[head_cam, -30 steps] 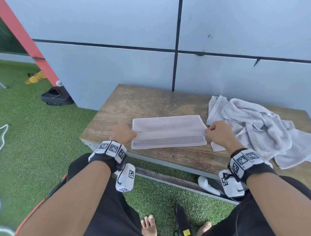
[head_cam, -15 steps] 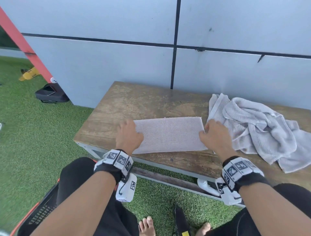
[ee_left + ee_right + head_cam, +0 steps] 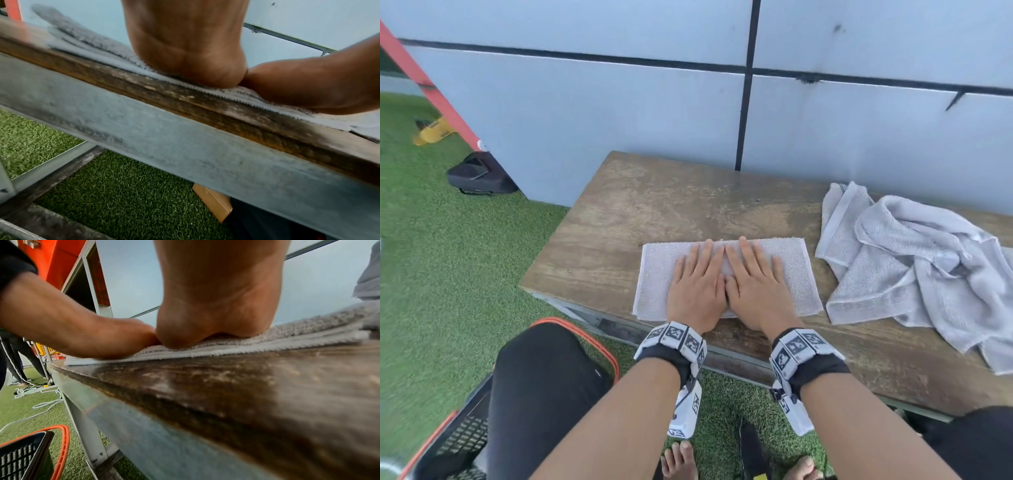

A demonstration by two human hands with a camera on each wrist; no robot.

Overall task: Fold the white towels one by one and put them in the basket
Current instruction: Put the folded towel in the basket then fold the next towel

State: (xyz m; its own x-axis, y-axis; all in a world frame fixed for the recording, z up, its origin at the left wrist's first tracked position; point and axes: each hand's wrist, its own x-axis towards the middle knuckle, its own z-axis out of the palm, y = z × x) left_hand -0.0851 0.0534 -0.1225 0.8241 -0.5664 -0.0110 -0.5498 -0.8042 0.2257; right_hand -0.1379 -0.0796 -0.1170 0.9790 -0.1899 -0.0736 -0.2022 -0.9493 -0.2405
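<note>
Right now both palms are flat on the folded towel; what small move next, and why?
Probably slide the left hand and right hand apart to smooth it: the folded towel lies flat on the bench, not yet compact for the basket.

Outdoor yard: artificial grass [image 3: 448, 274], worn wooden bench [image 3: 671, 205], panelled wall [image 3: 619, 113].

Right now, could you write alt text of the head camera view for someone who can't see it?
Two bare hands, left hand and right hand, press flat side by side on a folded white towel near the front edge of a wooden bench. A heap of unfolded towels lies to the right; a black basket sits on the grass at lower left.
</note>
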